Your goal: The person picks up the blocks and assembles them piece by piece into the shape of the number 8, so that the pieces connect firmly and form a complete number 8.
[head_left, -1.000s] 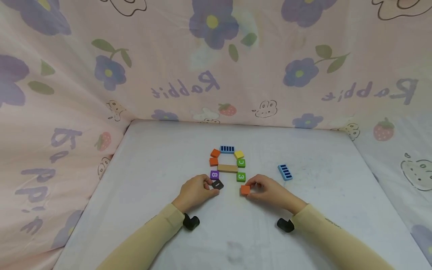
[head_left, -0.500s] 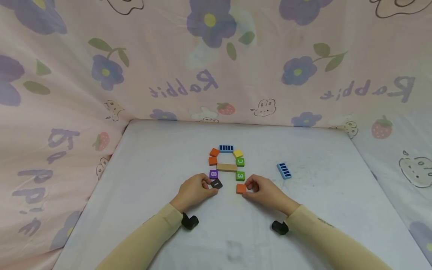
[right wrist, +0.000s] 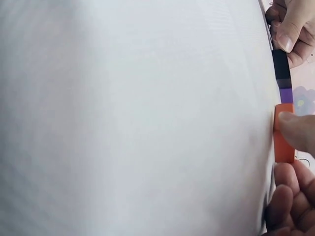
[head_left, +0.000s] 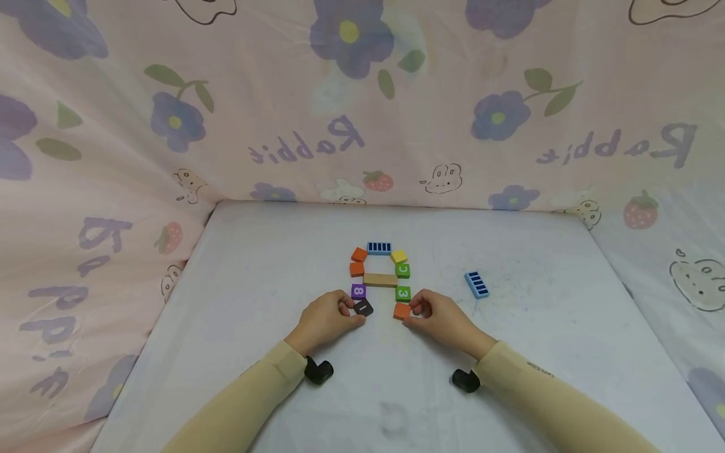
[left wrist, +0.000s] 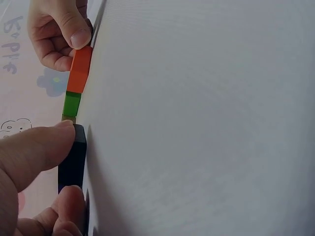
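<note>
My left hand [head_left: 324, 319] pinches a black block [head_left: 363, 307] with a white dash, just below the purple block [head_left: 359, 291] marked 8. In the left wrist view, thumb and fingers sit at opposite ends of that black block [left wrist: 72, 160]. An orange block [head_left: 402, 311] is pinched by my right hand [head_left: 444, 319], right below the green block [head_left: 403, 294] marked 3. The right wrist view shows the thumb on one side of the orange block [right wrist: 284, 140] and the fingers at its lower end. Both held blocks are turned slightly askew.
Above the hands, a tan plank [head_left: 380, 280] spans between the two columns. A ring continues with two orange blocks [head_left: 357, 269], a blue striped block [head_left: 379, 248], a yellow block [head_left: 399, 256] and a green block [head_left: 403, 270]. Another blue striped block [head_left: 476, 285] lies apart on the white table [head_left: 272, 251].
My right hand has moved left and slightly up with the orange block, bringing it under the green block marked 3. The left hand stays on the black block.
</note>
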The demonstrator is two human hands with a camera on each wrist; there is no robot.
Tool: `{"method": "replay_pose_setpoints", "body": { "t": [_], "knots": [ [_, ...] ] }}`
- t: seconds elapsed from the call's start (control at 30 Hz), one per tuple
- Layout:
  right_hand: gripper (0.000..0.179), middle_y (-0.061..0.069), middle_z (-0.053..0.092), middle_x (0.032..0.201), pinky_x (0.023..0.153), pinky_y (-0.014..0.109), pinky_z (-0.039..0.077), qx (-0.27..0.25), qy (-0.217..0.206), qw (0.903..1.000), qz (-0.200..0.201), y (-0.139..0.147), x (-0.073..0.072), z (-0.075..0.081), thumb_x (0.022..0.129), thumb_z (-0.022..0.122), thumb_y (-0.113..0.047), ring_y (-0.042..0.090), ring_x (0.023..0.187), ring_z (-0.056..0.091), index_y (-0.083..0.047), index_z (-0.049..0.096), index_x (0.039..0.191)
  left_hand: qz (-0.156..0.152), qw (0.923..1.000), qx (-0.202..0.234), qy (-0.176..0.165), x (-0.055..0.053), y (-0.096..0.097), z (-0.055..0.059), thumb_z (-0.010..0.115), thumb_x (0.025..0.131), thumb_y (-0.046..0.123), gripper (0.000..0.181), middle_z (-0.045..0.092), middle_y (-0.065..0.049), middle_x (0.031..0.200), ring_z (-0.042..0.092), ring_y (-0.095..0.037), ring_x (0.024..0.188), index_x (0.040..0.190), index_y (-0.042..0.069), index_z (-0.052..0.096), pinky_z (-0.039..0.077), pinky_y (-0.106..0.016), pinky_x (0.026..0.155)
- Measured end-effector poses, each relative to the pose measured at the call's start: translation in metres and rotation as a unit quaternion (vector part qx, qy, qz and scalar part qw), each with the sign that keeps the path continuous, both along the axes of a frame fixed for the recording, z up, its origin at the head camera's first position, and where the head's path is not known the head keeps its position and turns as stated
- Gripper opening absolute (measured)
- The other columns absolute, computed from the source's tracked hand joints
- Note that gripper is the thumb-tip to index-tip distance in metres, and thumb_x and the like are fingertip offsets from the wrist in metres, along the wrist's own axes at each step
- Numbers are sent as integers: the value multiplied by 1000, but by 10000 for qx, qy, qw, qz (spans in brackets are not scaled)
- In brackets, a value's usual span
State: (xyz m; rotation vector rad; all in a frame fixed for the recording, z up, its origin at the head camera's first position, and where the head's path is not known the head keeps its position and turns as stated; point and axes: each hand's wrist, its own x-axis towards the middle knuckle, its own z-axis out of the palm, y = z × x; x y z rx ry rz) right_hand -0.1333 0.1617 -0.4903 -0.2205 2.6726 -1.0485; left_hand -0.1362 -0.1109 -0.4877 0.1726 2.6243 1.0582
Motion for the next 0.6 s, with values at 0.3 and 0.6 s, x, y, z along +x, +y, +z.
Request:
{"method": "replay_pose_setpoints", "body": {
  "t": [0.3, 0.6],
  "knots": [
    [32, -4, 58, 83, 67, 32, 43, -85, 35, 9999, -58, 0, 0, -2, 78, 82, -32, 16, 76, 50, -17, 61, 97, 0, 10000, 17, 19, -1, 0, -2, 78, 78, 46, 38, 58, 4, 77, 52, -16, 70, 97, 18, 63, 40, -32, 61],
    [34, -3, 57, 81, 65, 31, 42, 14, 171, 9997, -173, -4, 2, -3, 76, 83, -35, 16, 74, 50, -17, 59, 93, 34, 10000, -5, -12, -2, 0, -4, 78, 77, 47, 38, 58, 4, 78, 52, -15, 70, 97, 18, 63, 40, -32, 61]
  ]
}}
